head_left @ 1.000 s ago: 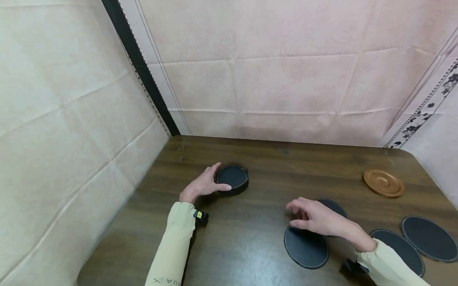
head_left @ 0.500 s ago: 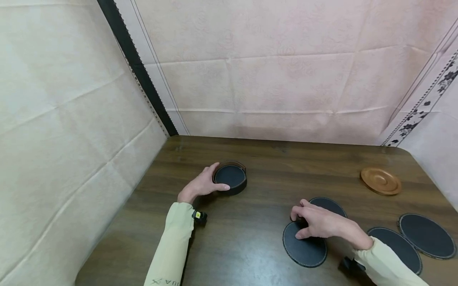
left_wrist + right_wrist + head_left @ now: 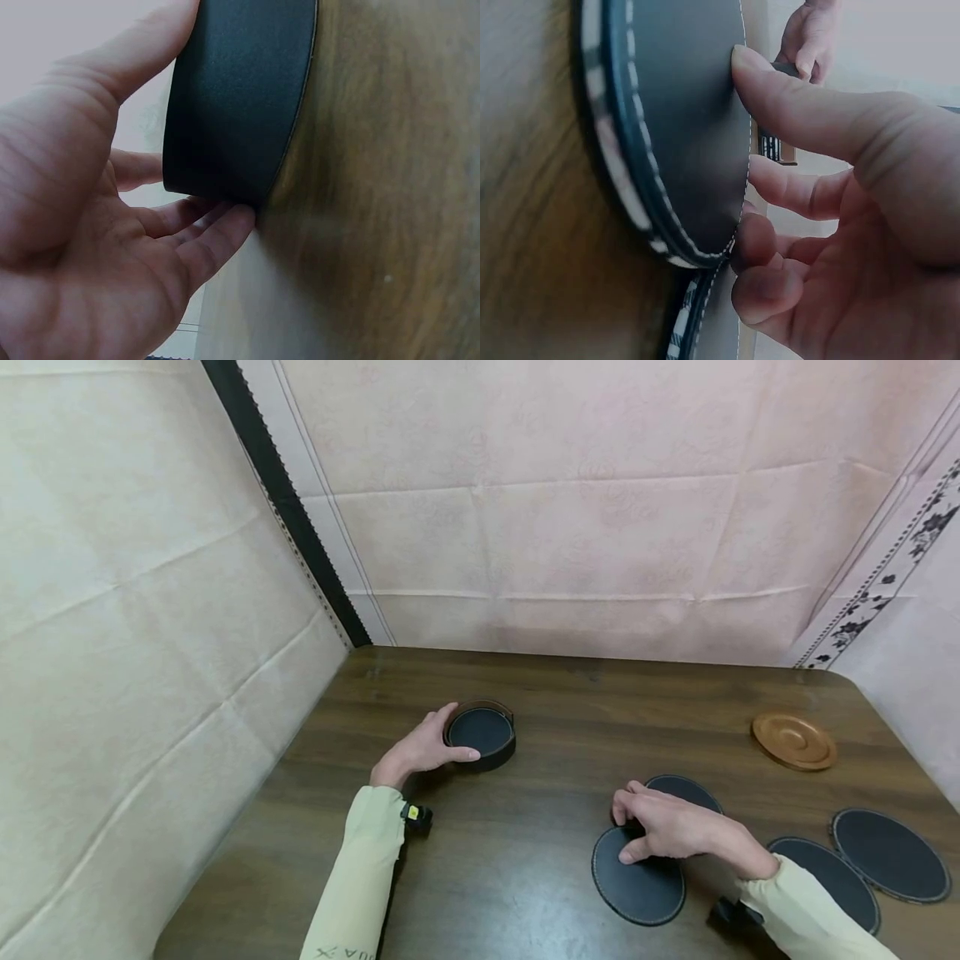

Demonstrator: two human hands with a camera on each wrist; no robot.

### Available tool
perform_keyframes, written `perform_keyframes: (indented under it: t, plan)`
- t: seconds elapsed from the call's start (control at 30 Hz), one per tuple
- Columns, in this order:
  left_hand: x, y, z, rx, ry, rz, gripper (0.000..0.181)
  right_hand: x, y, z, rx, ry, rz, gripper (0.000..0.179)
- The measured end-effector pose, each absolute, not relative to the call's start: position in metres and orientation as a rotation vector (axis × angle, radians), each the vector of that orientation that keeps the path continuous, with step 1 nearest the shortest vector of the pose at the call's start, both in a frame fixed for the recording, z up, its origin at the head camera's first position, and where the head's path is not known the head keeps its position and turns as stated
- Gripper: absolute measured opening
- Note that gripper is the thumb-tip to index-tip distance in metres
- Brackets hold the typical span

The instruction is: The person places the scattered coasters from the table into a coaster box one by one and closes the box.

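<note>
Left cloth [image 3: 150, 652]: pale, creased, hanging beside the table [image 3: 510, 877], whose top is brown wood grain.
Left hand [image 3: 420, 747]: emerging from a pale yellow-green sleeve [image 3: 348, 868]; thumb and fingers clamped about the side of the round holder.
Round holder [image 3: 497, 760]: black-walled, standing on the table, a dark disc [image 3: 480, 729] within its rim.
Near coaster [image 3: 641, 893]: black, round, with pale edge stitching, on the table to the right of the holder and well apart from it; the right wrist view shows a light-and-dark patterned side.
Right hand [image 3: 667, 828]: thumb on the near coaster's upper face, fingers curled at its far edge, pinching it; whether the fingertips reach beneath cannot be told.
Rear coaster [image 3: 688, 788]: just behind the near coaster, partly covered by the hand.
Wooden disc [image 3: 795, 741]: brown, ringed, farther back.
Right-hand pair: two black coasters, one [image 3: 832, 877] partly behind the sleeve, the other [image 3: 890, 853] just beside it.
</note>
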State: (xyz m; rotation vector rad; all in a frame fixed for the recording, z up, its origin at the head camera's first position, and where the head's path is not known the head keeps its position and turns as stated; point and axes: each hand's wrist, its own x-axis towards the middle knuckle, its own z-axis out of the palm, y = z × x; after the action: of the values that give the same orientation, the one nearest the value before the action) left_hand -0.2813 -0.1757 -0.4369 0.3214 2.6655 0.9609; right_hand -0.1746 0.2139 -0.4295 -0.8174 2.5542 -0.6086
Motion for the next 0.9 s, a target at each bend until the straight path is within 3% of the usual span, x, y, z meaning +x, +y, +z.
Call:
perform_keyframes:
  t: [0.4, 0.77, 0.9]
  plan:
    - [-0.281, -0.175, -0.436, 0.306, 2.663, 0.972, 0.113, -0.179, 0.220, -0.419, -0.895, 2.475, -0.747, 0.039]
    - [-0.281, -0.175, -0.437, 0.293, 2.662, 0.971, 0.112, -0.182, 0.222, -0.410, -1.110, 2.421, -0.799, 0.009]
    - [-0.282, -0.175, -0.436, 0.290, 2.659, 0.963, 0.112, -0.184, 0.220, -0.403, -1.217, 2.424, -0.834, 0.006]
